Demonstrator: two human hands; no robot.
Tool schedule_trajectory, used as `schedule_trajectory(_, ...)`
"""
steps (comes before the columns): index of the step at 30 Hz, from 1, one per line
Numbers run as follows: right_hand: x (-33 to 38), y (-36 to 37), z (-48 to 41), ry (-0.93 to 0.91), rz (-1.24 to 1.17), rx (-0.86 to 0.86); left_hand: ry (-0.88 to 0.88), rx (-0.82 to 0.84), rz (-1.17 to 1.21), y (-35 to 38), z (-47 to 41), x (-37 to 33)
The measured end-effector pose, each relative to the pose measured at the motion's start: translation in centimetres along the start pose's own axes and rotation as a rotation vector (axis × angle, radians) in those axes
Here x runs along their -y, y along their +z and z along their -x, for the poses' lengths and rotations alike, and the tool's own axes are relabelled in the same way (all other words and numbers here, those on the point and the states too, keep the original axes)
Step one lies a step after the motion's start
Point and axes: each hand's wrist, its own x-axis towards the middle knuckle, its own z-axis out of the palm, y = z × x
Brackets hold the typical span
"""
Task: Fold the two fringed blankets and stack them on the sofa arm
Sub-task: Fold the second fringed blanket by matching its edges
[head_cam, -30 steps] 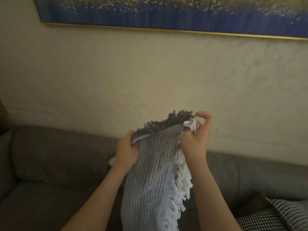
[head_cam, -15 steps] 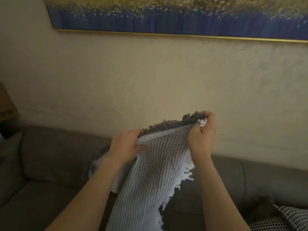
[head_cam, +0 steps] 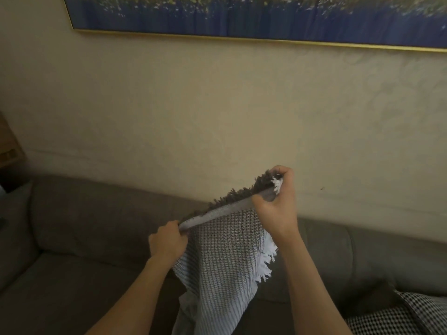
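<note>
A grey-and-white woven fringed blanket (head_cam: 222, 259) hangs in front of me above the brown sofa (head_cam: 79, 240). Its top edge carries a dark grey fringe and slants up to the right; white fringe runs down its right side. My left hand (head_cam: 167, 243) grips the lower left end of that top edge. My right hand (head_cam: 278, 206) grips the higher right corner, with white tassels sticking out of the fist. The blanket's lower part falls out of view at the bottom. A black-and-white checked cloth (head_cam: 396, 315) lies at the bottom right; its edges are cut off.
The sofa's back cushions run along a beige wall (head_cam: 217, 112). A blue and gold framed picture (head_cam: 242, 18) hangs above. A wooden piece of furniture (head_cam: 8, 146) shows at the far left edge beside the sofa's end.
My hands have moved apart along the top edge, left hand lower and leftward, right hand staying high. The blanket is spread wider and the view has shifted left.
</note>
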Motion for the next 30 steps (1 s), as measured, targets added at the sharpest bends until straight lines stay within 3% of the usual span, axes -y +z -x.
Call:
schedule_trajectory(4, -2.6, -0.7, 0.5, 0.114, 0.243, 0.029, 0.0, -0.098, 0.328, 0.0, -0.7, -1.0)
schedule_trajectory(8, -5.4, -1.9, 0.2, 0.244, 0.539, 0.217, 0.282, -0.182, 0.325, -2.8, -1.8, -1.8)
schedule_trajectory(11, -7.1, -2.9, -0.6, 0.335, 0.755, 0.246, 0.433, 0.051, 0.158, -5.2, -2.6, -1.7)
schedule_trajectory(13, -8.0, -2.9, -0.8, 0.341, 0.888, 0.185, 0.438, 0.218, -0.175, -5.4, -2.6, -1.7)
schedule_trajectory(16, -8.3, -1.6, -0.2, 0.32, 0.957, 0.078, 0.365, 0.347, -0.52, -3.9, -1.4, -2.0)
schedule_trajectory(22, -8.8, -0.3, 0.6, 0.214, 0.844, -0.098, 0.136, 0.545, -0.7, -2.0, -0.3, 0.0)
schedule_trajectory(26, -8.5, -1.1, 0.9, 0.173, 0.722, -0.233, -0.108, 0.707, -0.615, 0.1, -1.5, 3.8)
schedule_trajectory(28, -8.7, -1.6, 1.1, 0.169, 0.669, -0.289, -0.155, 0.781, -0.523, 2.6, -3.5, 7.4)
schedule_trajectory(30, -9.2, -1.8, 1.6, 0.167, 0.647, -0.321, -0.228, 0.798, -0.409, 1.5, -2.3, 6.7)
